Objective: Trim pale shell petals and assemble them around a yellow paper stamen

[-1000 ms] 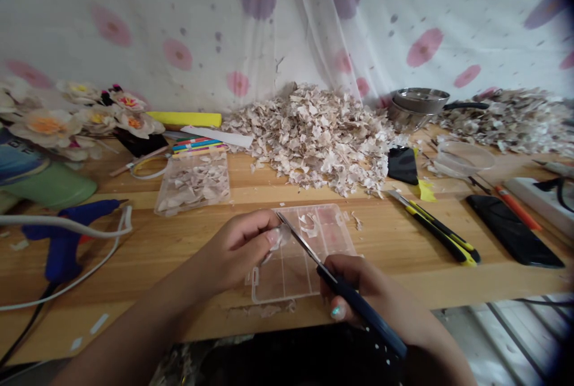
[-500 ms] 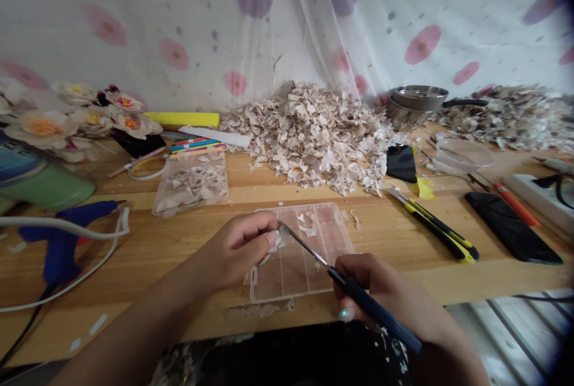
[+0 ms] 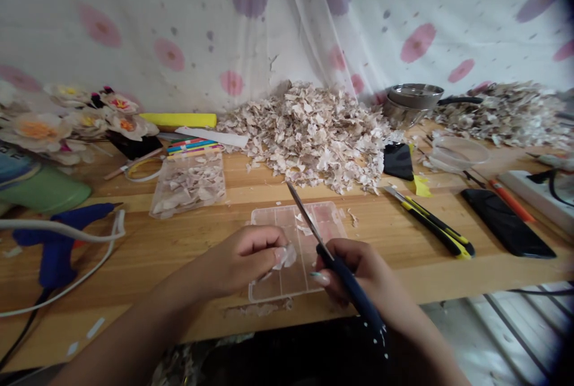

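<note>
My left hand (image 3: 255, 254) pinches a thin, translucent whitish flake (image 3: 286, 256) between thumb and fingertips, above the left part of a clear divided plastic box (image 3: 293, 284). My right hand (image 3: 354, 272) is wrapped round the dark blue handle of a pair of scissors (image 3: 307, 216). The metal blade points up and away to the left, apart from the flake. A loose whitish piece (image 3: 305, 224) lies in the box, partly behind the blade. The fingers hide part of the scissors' handle.
Behind the box rises a large heap of pale flakes (image 3: 314, 135). A flake-filled box (image 3: 191, 186) and a blue glue gun (image 3: 58, 242) lie left. To the right are a utility knife (image 3: 433, 224), a black phone (image 3: 506, 221) and metal bowls (image 3: 412, 102).
The scissors' blade has come away from the flake and swung up, steeper than before. My right hand has moved left. My left hand has shifted slightly right, still holding the flake.
</note>
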Demonstrator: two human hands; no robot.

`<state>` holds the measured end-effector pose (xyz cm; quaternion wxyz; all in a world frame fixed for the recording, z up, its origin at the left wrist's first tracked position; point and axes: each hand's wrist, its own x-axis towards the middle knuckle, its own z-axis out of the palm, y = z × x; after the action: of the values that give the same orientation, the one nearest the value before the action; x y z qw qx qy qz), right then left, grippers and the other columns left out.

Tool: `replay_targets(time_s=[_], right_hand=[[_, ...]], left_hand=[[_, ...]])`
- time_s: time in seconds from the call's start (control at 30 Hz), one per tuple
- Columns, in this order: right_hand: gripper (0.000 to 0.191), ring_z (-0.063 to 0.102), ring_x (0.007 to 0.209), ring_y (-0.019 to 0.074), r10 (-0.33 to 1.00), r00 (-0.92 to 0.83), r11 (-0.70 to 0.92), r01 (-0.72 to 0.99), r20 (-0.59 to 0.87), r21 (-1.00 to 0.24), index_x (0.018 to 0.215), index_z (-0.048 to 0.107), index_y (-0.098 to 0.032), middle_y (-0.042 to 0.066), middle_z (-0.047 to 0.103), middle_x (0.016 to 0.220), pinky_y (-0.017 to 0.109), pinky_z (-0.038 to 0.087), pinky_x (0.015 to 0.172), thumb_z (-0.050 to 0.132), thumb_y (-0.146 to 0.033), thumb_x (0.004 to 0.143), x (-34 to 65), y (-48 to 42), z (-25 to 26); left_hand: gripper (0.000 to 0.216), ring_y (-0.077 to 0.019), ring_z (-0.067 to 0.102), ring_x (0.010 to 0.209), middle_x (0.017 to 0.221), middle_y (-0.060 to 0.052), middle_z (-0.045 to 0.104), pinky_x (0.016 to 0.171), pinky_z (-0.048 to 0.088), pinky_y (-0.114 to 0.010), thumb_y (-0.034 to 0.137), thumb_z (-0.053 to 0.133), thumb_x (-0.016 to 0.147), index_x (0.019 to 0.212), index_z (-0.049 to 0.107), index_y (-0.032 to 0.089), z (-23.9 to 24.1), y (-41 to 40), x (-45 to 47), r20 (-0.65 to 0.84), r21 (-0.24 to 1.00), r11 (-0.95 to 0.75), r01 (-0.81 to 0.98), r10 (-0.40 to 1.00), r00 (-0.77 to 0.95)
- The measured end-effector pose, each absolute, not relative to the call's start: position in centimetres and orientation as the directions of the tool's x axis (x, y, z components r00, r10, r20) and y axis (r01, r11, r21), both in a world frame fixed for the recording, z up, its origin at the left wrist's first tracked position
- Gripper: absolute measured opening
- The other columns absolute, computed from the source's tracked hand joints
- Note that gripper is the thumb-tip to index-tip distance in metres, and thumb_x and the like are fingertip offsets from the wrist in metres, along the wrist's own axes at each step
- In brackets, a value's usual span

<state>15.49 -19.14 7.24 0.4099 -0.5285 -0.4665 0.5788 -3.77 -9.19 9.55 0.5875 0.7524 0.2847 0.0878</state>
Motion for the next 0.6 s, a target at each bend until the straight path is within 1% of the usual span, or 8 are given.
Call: replay_targets(time_s=[0.1,0.2,0.3,0.37,0.5,0.6], right_hand=[[0.025,0.042,0.047,0.0066,0.984,-0.053,-0.170,-0.020,-0.168,-0.985,0.070,0.053,-0.015,-0.005,0.049,0.056,0.018,0.031,0.042,0.071,-0.033,0.071,14.0,-18.3,7.3],[0.020,0.041,0.047,0.0064,0.991,-0.029,-0.132,-0.017,-0.131,-0.991,0.068,0.053,-0.015,-0.005,0.050,0.056,0.018,0.031,0.043,0.069,-0.026,0.071,13.2,-17.8,7.2],[0.016,0.040,0.048,0.0060,0.997,-0.011,-0.078,-0.004,-0.078,-0.997,0.066,0.051,-0.015,-0.005,0.049,0.056,0.017,0.031,0.045,0.066,-0.018,0.070,12.9,-17.7,7.0],[0.014,0.041,0.049,0.0064,0.999,0.035,-0.033,0.006,-0.033,-0.999,0.065,0.051,-0.015,-0.005,0.049,0.056,0.017,0.033,0.046,0.064,-0.016,0.070,12.8,-17.6,6.7],[0.012,0.043,0.050,0.0075,0.979,0.185,0.082,0.043,0.088,-0.996,0.067,0.052,-0.016,-0.004,0.051,0.057,0.018,0.036,0.048,0.063,-0.018,0.069,12.4,-17.4,6.0],[0.011,0.044,0.050,0.0079,0.959,0.254,0.112,0.062,0.124,-0.992,0.070,0.053,-0.016,-0.004,0.051,0.058,0.018,0.036,0.047,0.064,-0.020,0.071,12.1,-17.3,5.6]], left_hand=[[0.018,-0.0097,0.038,0.057,0.060,0.005,0.041,0.051,0.030,-0.020,0.023,0.043,0.084,0.067,0.048,0.017,9.6,-9.3,-3.6,-0.257,0.919,-0.157,0.363,0.460,0.850],[0.019,-0.0095,0.038,0.056,0.060,0.006,0.040,0.050,0.029,-0.020,0.023,0.043,0.085,0.067,0.046,0.018,9.5,-9.3,-3.6,-0.297,0.909,-0.156,0.387,0.410,0.862],[0.017,-0.0102,0.042,0.060,0.063,0.005,0.044,0.053,0.032,-0.021,0.022,0.042,0.085,0.070,0.049,0.018,9.4,-9.4,-3.7,-0.287,0.911,-0.162,0.379,0.412,0.865],[0.016,-0.0106,0.045,0.062,0.067,0.004,0.047,0.056,0.035,-0.021,0.024,0.042,0.086,0.076,0.051,0.018,9.4,-9.5,-3.7,-0.269,0.925,-0.137,0.354,0.419,0.867],[0.019,-0.0111,0.047,0.066,0.072,0.002,0.050,0.060,0.038,-0.021,0.031,0.043,0.088,0.084,0.055,0.017,9.1,-9.6,-3.5,-0.218,0.957,-0.072,0.282,0.466,0.858],[0.018,-0.0105,0.047,0.065,0.073,0.002,0.051,0.059,0.039,-0.021,0.030,0.044,0.088,0.085,0.056,0.017,8.7,-9.6,-3.3,-0.192,0.972,-0.017,0.235,0.520,0.833]])
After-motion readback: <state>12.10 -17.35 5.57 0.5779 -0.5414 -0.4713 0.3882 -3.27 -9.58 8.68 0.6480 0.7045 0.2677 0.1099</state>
